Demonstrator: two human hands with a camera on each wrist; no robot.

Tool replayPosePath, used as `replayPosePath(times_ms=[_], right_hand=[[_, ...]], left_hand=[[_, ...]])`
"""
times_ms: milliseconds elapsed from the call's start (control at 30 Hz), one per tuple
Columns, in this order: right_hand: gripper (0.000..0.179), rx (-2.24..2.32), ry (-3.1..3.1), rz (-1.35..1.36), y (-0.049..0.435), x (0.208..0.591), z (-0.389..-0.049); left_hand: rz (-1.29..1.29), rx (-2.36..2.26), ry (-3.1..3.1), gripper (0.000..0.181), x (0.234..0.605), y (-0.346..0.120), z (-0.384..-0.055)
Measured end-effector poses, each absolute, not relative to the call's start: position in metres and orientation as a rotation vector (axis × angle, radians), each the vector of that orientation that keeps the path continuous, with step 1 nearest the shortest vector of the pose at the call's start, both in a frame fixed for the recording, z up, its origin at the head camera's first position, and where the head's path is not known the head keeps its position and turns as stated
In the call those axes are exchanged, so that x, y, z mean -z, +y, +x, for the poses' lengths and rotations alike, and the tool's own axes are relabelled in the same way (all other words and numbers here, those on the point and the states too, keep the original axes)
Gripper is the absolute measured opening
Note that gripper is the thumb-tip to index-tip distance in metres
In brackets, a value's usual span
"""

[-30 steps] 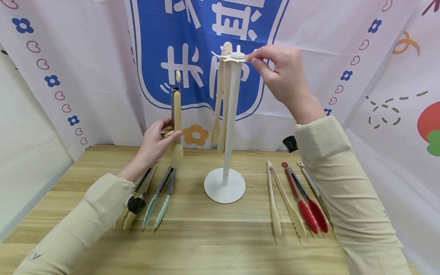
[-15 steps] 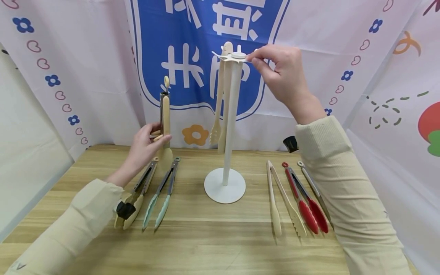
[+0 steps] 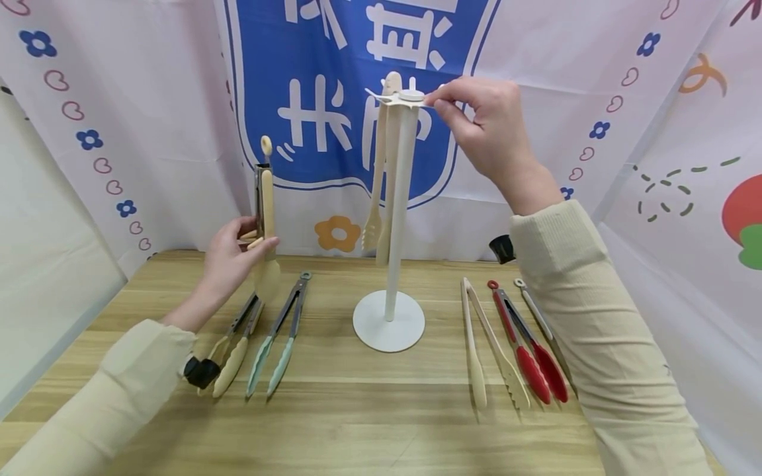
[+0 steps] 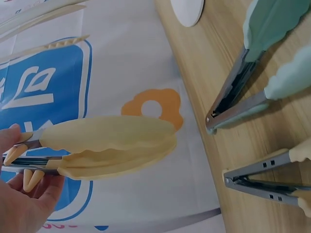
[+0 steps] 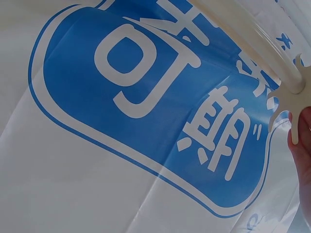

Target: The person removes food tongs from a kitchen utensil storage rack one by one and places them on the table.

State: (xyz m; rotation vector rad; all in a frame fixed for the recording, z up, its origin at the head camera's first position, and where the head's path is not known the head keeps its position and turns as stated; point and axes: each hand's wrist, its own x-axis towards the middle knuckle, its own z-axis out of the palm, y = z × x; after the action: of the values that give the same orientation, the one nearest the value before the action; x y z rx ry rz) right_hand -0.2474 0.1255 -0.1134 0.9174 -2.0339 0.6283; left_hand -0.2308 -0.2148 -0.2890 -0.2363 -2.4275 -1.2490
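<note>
My left hand [image 3: 229, 254] grips yellow-handled tongs [image 3: 268, 205] upright above the table's left side, hanging ring at the top. In the left wrist view the tongs' pale yellow scalloped heads [image 4: 109, 138] lie close together. At the centre stands a white utensil stand [image 3: 401, 198] with a round base and a hooked top. My right hand [image 3: 491, 125] pinches one hook of that top between thumb and finger; the right wrist view shows the hook [image 5: 294, 131] against the fingertips. Beige tongs [image 3: 376, 192] hang from the stand's left side.
Left on the wooden table [image 3: 357, 423] lie mint-green tongs [image 3: 280, 337] and another yellow pair [image 3: 238, 350]. To the right are beige tongs [image 3: 488, 344], red tongs [image 3: 530, 344] and a white-handled utensil [image 3: 536, 311], partly behind my right sleeve. A printed cloth [image 3: 196, 132] hangs behind.
My left hand has carried the yellow tongs leftward and slightly down, away from the stand. The right hand and the stand have stayed in place.
</note>
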Motion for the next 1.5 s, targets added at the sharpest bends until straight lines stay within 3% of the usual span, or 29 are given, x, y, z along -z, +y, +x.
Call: replayPosePath(times_ms=[500, 1500], right_hand=[[0.023, -0.625, -2.028, 0.916, 0.125, 0.114, -0.248], [0.025, -0.634, -2.049, 0.892, 0.126, 0.114, -0.247]], left_hand=[[-0.062, 1.181, -2.434, 0.062, 0.291, -0.236, -0.223], [0.037, 0.887, -2.623, 0.060, 0.298, -0.278, -0.217]])
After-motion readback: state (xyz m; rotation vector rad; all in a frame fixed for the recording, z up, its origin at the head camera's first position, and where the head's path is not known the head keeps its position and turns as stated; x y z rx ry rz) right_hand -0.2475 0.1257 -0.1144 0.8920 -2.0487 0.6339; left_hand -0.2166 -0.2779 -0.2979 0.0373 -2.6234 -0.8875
